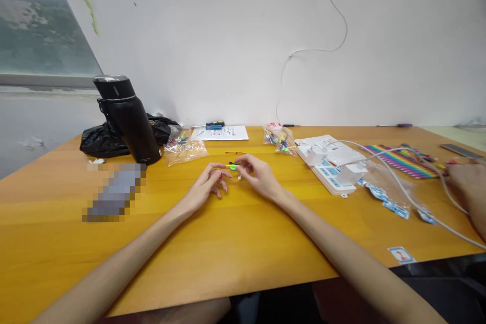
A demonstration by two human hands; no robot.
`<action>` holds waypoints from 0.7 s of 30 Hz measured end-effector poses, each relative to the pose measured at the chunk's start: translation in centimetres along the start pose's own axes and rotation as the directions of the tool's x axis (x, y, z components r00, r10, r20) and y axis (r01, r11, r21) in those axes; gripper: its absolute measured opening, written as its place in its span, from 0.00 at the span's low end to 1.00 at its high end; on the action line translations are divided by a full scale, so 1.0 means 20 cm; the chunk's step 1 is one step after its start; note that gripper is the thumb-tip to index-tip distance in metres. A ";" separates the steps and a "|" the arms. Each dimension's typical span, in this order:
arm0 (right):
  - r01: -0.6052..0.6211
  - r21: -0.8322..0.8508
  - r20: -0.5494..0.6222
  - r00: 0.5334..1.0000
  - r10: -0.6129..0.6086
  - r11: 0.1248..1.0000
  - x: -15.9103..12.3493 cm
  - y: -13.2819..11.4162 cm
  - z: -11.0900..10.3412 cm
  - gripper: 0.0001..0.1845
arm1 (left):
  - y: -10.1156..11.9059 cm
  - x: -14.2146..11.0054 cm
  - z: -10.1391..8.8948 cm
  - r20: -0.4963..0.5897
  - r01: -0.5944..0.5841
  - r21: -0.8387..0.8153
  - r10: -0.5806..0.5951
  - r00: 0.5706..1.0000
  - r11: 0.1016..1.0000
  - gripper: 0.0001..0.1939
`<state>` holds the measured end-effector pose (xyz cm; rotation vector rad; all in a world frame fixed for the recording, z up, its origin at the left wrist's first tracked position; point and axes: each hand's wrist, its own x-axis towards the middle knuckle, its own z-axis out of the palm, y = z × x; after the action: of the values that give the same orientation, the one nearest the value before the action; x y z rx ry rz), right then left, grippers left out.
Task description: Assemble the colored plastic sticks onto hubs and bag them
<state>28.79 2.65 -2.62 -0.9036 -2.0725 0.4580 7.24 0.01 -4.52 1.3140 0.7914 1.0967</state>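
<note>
Over the middle of the table, my two hands meet at a small plastic piece (233, 167) with a bright green round part, a thin yellow rod and a black tip. My right hand (260, 176) pinches it from the right between thumb and fingers. On the other side my left hand (208, 182) has its thumb and index finger at the yellow rod end, its lower fingers loosely apart. A tiny red part (220, 175) shows at the left fingers. Just beyond the hands lies a thin dark stick (235, 152). A small white bit (239, 177) is below the right fingers.
A black bottle (131, 121), black bag (100, 139) and pixelated flat object (116, 192) are left. Behind lie clear bags of parts (186, 152), (281, 140) and a paper sheet (228, 133). Right are a power strip (330, 177), cables, rainbow rods (402, 161) and another person's hand (469, 187).
</note>
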 end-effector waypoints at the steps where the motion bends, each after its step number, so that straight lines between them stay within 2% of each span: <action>1: 0.066 -0.021 0.062 0.996 -0.064 0.998 0.00 -0.03 0.02 0.14 | 0.00 0.00 0.01 0.027 -0.011 0.023 0.011 1.000 1.000 0.20; 3: 0.172 -0.067 0.145 0.976 -0.161 0.983 -0.01 -0.06 0.05 0.16 | 0.00 -0.01 0.02 0.071 -0.026 0.065 0.022 0.997 0.998 0.20; 5: 0.216 -0.096 0.176 0.964 -0.197 0.972 -0.01 -0.06 0.06 0.14 | 0.01 -0.02 0.03 0.102 -0.041 0.093 0.032 0.994 0.995 0.19; 10: 0.209 -0.081 0.185 0.964 -0.191 0.975 -0.01 -0.06 0.04 0.12 | 0.01 -0.03 0.03 0.151 -0.063 0.114 0.046 0.988 0.992 0.20; 13: 0.171 -0.026 0.167 0.972 -0.164 0.985 -0.02 -0.06 0.05 0.12 | 0.00 -0.02 0.03 0.117 -0.057 0.133 0.042 0.992 0.989 0.20; 15: 0.122 0.019 0.119 0.985 -0.123 0.992 -0.03 -0.06 0.05 0.11 | -0.01 -0.02 0.03 0.067 -0.040 0.114 0.032 0.997 0.993 0.22; 17: 0.065 0.041 0.021 0.998 -0.066 0.997 -0.04 -0.03 0.02 0.10 | -0.02 -0.01 0.02 0.039 -0.015 0.073 0.012 0.999 0.997 0.24; 21: -0.050 -0.093 -0.161 0.986 0.035 0.994 -0.03 0.09 -0.13 0.10 | -0.01 -0.01 0.02 0.034 0.019 0.034 -0.021 0.999 0.999 0.24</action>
<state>31.93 3.34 -2.41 -1.0097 -1.9457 0.2994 7.66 -0.31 -4.76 1.3472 0.7986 1.0461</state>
